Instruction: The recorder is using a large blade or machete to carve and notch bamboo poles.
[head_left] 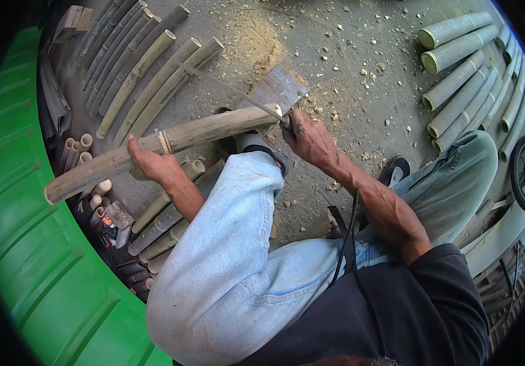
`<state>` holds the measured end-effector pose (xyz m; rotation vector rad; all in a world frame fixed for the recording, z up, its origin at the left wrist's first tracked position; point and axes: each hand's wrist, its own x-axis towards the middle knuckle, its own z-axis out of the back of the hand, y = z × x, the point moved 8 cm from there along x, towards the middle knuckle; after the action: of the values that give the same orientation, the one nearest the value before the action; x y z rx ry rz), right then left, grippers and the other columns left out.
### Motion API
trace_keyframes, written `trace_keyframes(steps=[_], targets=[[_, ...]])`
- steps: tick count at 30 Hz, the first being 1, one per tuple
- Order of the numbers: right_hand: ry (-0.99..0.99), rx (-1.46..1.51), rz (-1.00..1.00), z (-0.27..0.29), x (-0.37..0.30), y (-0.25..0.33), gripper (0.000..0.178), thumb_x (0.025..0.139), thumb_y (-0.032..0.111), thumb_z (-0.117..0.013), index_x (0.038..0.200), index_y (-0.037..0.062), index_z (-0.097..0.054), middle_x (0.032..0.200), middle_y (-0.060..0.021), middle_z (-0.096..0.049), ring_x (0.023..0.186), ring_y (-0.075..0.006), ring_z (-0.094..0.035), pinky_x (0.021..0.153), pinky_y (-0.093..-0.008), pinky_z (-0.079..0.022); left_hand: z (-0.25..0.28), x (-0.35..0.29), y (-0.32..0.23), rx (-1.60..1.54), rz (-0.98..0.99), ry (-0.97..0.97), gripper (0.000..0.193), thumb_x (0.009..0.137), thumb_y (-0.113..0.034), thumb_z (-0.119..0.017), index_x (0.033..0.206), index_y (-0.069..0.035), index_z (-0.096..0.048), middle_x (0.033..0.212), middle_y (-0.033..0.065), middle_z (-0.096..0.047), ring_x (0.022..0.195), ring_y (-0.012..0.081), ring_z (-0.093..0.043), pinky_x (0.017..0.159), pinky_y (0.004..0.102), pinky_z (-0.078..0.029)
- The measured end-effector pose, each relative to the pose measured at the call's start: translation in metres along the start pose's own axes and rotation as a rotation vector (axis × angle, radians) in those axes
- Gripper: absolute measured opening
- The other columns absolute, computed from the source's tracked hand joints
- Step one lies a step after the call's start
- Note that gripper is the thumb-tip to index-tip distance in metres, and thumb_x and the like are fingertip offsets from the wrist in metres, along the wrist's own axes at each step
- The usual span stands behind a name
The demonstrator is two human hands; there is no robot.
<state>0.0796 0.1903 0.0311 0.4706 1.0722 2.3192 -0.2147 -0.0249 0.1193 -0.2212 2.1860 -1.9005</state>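
Note:
A thick grey-brown bamboo pole [214,130] lies slantwise over my left leg and foot, its pale cut end close to my right hand. My left hand [151,160] is closed around the pole, left of a raised node. In my right hand [311,140], shut on its handle, is a long-bladed knife [232,91]. The thin blade points up and left, passing just beyond the pole's cut end; whether it touches the bamboo I cannot tell. Under that end sits a worn wooden board [279,89] on the ground.
Cut bamboo poles [153,76] lie in a row at the far left, and more poles [460,61] at the far right. Sawdust [253,43] and wood chips cover the ground ahead. A green ribbed panel [49,274] runs along the left. A small wheel [524,174] stands at the right.

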Motion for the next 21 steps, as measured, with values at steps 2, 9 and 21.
trace_keyframes(steps=[2, 9, 21], targets=[[-0.018, 0.022, 0.056, 0.005, 0.002, 0.012, 0.028, 0.090, 0.014, -0.066, 0.104, 0.0011, -0.046, 0.073, -0.0207, -0.064, 0.063, -0.0410, -0.065, 0.058, -0.0487, -0.052, 0.002, -0.002, -0.002, -0.003, 0.010, -0.029, 0.053, 0.087, -0.022, -0.072, 0.128, 0.010, -0.058, 0.136, 0.0199, -0.054, 0.122, 0.0305, -0.054, 0.105, 0.0433, -0.044], [0.183, -0.072, -0.366, -0.032, -0.033, -0.051, 0.026, 0.091, 0.018, -0.064, 0.095, -0.0008, -0.047, 0.068, -0.0271, -0.063, 0.068, -0.0451, -0.067, 0.060, -0.0515, -0.052, -0.004, -0.013, -0.008, 0.022, -0.046, 0.015, 0.052, 0.089, -0.021, -0.069, 0.122, 0.017, -0.056, 0.132, 0.0230, -0.055, 0.117, 0.0311, -0.057, 0.103, 0.0424, -0.046], [0.265, -0.085, -0.443, -0.034, -0.047, -0.092, 0.027, 0.095, 0.022, -0.058, 0.101, -0.0025, -0.051, 0.079, -0.0301, -0.066, 0.075, -0.0469, -0.067, 0.065, -0.0537, -0.053, -0.011, -0.013, -0.001, 0.011, -0.001, 0.024, 0.046, 0.090, -0.027, -0.067, 0.120, 0.006, -0.057, 0.118, 0.0162, -0.057, 0.106, 0.0282, -0.058, 0.095, 0.0401, -0.048]])
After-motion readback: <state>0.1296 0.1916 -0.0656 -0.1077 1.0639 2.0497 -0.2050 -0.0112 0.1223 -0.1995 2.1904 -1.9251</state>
